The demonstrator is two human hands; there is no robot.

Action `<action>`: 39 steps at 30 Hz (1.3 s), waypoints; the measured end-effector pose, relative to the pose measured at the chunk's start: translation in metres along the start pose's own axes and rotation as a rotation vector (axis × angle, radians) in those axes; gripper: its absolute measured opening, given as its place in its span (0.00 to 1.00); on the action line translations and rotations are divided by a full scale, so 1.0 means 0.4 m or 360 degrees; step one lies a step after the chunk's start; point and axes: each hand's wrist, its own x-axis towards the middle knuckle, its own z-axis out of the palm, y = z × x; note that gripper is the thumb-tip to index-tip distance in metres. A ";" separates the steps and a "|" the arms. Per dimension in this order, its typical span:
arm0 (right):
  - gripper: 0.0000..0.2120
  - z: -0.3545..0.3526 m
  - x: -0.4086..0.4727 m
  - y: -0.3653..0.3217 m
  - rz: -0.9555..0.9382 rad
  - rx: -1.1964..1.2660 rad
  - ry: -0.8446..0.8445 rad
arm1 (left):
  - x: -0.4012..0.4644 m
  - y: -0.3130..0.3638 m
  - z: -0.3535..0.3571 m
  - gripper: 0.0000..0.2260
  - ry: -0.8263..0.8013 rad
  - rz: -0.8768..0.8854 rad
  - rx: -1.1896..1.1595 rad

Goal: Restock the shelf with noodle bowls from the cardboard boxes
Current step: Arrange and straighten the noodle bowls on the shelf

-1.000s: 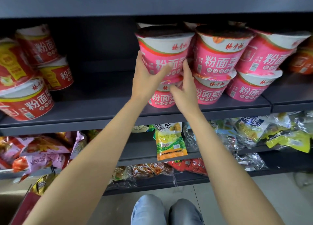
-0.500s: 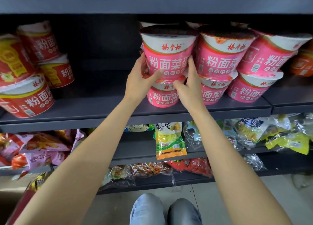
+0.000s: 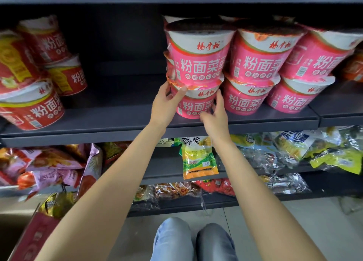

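Note:
A pink noodle bowl (image 3: 198,62) stands on top of a lower pink noodle bowl (image 3: 196,105) near the front of the dark shelf (image 3: 117,121). My left hand (image 3: 167,103) grips the lower bowl's left rim between thumb and fingers. On that bowl's right side, my right hand (image 3: 215,114) presses with fingers and thumb. More pink bowls (image 3: 255,84) are stacked two high to the right. Red noodle bowls (image 3: 33,107) sit piled at the shelf's left end.
A wide gap of bare shelf lies between the red and pink bowls. Snack bags (image 3: 199,160) fill the lower shelves. A red carton (image 3: 33,239) with packets is at the bottom left. My knees (image 3: 192,241) are low in the middle, over the floor.
Both hands have let go of the upper pink bowl, which now rests on the lower one. They have slid down onto the lower bowl.

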 end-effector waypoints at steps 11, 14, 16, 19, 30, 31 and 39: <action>0.38 0.018 -0.009 0.012 -0.0081 0.0007 0.0042 | 0.002 -0.004 -0.002 0.19 0.0013 0.0009 -0.0029; 0.39 0.029 -0.019 0.012 -0.0056 0.0038 0.0087 | -0.002 -0.005 -0.005 0.20 0.0032 0.0010 -0.0069; 0.38 0.027 -0.024 0.013 -0.0066 0.0039 0.0118 | -0.001 -0.012 -0.002 0.19 0.0044 0.0009 -0.0082; 0.36 0.028 -0.022 0.013 -0.0093 -0.0024 0.0110 | 0.010 -0.007 -0.001 0.18 0.0051 -0.0016 -0.0105; 0.37 0.035 -0.027 0.014 -0.0132 -0.0170 0.0134 | 0.031 -0.010 -0.010 0.18 -0.0037 -0.0024 -0.0049; 0.36 0.030 -0.027 0.013 -0.0130 -0.0172 0.0124 | 0.032 -0.009 -0.007 0.19 -0.0056 -0.0022 -0.0045; 0.34 -0.018 0.029 -0.046 -0.0437 -0.0531 0.0193 | 0.042 0.024 -0.014 0.28 0.0011 0.0219 0.0199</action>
